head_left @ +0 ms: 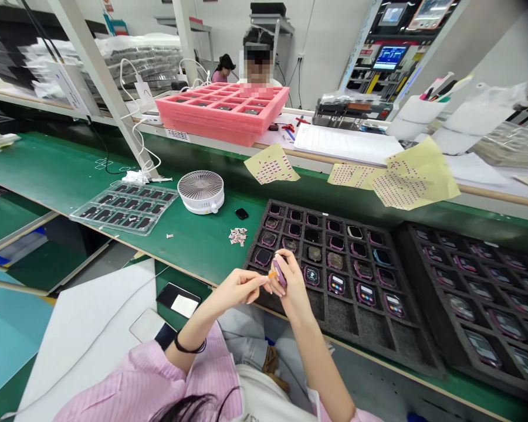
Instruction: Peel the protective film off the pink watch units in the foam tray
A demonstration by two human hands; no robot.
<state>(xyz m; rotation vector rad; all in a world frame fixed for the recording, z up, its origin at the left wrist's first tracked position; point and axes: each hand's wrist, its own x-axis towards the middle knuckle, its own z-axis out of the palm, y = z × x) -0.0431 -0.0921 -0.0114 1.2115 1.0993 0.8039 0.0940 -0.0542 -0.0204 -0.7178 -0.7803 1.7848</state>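
Note:
My right hand [294, 281] holds a purple smartwatch [280, 274] edge-on, its fingers wrapped round the case. A small orange strip [272, 274] shows at the watch's left side. The fingertips of my left hand [240, 290] are pinched together at that strip; its far end is hidden by the fingers. Both hands are above the front left corner of a dark foam tray [341, 316], where several smartwatches [337, 283] lie in compartments, some with lit screens.
Left of the tray are a heap of small pinkish-white pieces [237, 236], a black watch-like piece [242, 214], a white fan [201, 192] and a clear blister tray [162, 211]. A second foam tray [440, 328] stands right. Yellow sticker sheets [271, 164] hang from the shelf, below pink foam trays [211, 126].

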